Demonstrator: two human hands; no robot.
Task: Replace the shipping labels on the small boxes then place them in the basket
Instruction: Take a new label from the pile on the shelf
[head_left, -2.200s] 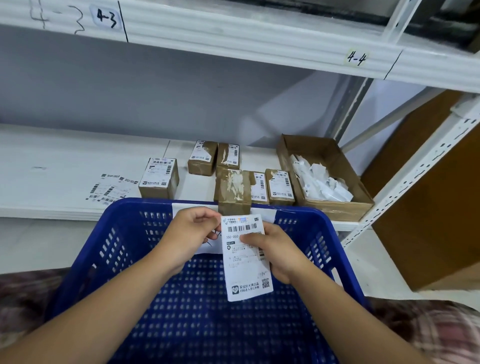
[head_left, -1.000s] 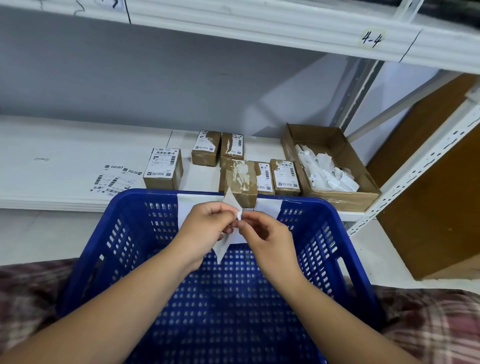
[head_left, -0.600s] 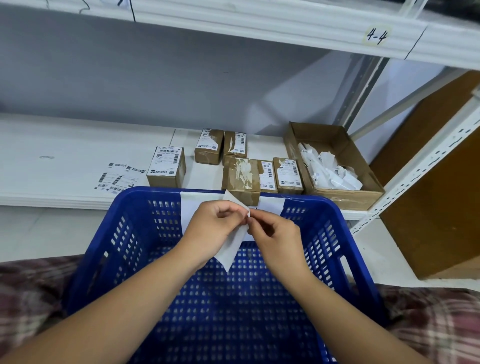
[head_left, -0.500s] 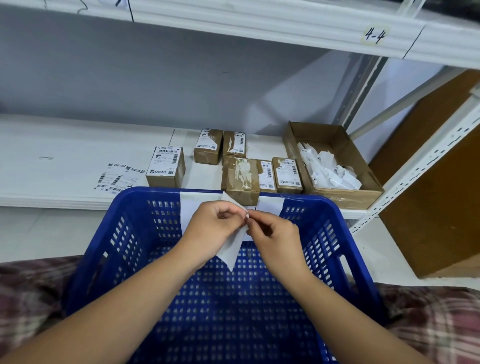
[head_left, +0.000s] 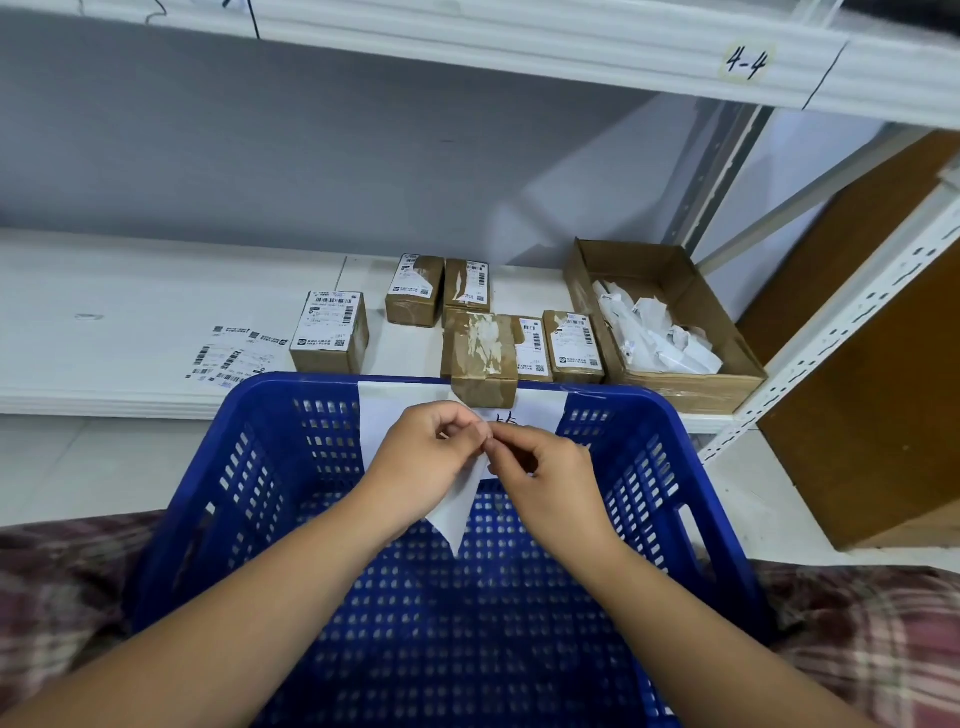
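Note:
My left hand (head_left: 423, 467) and my right hand (head_left: 545, 475) meet above the blue basket (head_left: 654, 493), both pinching the top corner of a white shipping label (head_left: 460, 512) whose blank back faces me. The label hangs down in a point between my hands. Just beyond the basket's far rim stands a small brown box (head_left: 480, 361) with torn label residue on top. Several more small labelled boxes (head_left: 331, 332) sit on the white shelf (head_left: 130, 312) behind it.
Loose label sheets (head_left: 228, 358) lie on the shelf at the left. An open cardboard box (head_left: 727, 332) holding crumpled white label scraps stands at the right. A white paper tag (head_left: 384, 415) is taped on the basket's far wall. A brown board (head_left: 872, 395) leans at far right.
The label was held flat with its print facing me. Now it is turned blank side out, and both hands have closed in on its top corner. The boxes have not moved.

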